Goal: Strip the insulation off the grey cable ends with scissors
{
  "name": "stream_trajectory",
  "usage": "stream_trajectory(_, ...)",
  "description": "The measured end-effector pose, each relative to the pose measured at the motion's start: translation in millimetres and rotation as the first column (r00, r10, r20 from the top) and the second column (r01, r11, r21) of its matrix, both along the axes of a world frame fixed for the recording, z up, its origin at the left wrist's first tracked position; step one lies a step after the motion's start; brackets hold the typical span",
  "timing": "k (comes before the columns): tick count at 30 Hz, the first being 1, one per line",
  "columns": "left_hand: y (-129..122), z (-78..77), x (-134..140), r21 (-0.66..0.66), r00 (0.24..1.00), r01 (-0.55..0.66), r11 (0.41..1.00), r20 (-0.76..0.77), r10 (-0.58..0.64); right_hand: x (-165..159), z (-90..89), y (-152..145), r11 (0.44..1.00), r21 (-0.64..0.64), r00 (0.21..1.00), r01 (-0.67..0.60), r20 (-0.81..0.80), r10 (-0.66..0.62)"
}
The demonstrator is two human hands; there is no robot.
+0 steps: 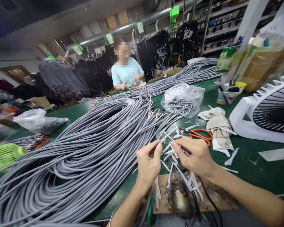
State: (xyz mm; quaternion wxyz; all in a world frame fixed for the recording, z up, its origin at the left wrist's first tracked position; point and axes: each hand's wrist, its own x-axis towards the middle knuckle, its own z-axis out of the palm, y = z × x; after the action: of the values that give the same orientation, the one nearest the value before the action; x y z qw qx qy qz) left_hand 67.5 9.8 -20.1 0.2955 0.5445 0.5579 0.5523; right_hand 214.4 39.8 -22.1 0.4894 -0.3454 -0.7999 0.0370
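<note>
Firm pinch from the left hand [149, 159] on a pale wire end [169, 134]; the right hand [196, 155] curls close by (gripping anything? can't tell), orange-handled scissors [191, 132] beyond.

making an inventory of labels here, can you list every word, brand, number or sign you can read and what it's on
No text is readable.
Green pen holder: label too blurred.
White card at the back: any writing too small.
Pale strip at right: any print too faint.
</note>
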Motion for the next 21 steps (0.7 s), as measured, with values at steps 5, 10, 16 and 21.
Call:
stream_trajectory(5,-2.5,-2.3,0.7,-0.001,1.0,0.016,1.0,-0.024,-0.016,0.1,-1.1,-0.5,1.0,-0.022,0.999,-0.02,0.026,0.02)
stream_trajectory(10,-3.5,-1.7,0.6,0.013,0.998,0.038,0.999,-0.056,-0.037,-0.7,-2.5,-0.6,0.998,-0.055,0.998,-0.026,0.057,0.03)
stream_trajectory(16,-3.1,-0.5,0.8,0.027,0.998,0.025,0.999,-0.059,-0.024,-1.3,1.2,-2.0,0.995,-0.079,0.998,-0.062,-0.012,0.061)
stream_trajectory(21,-2.9,-1.2,1.1,0.036,0.998,0.032,0.999,-0.053,-0.031,0.2,2.7,-1.1,0.997,-0.061,0.998,-0.049,-0.045,0.046)
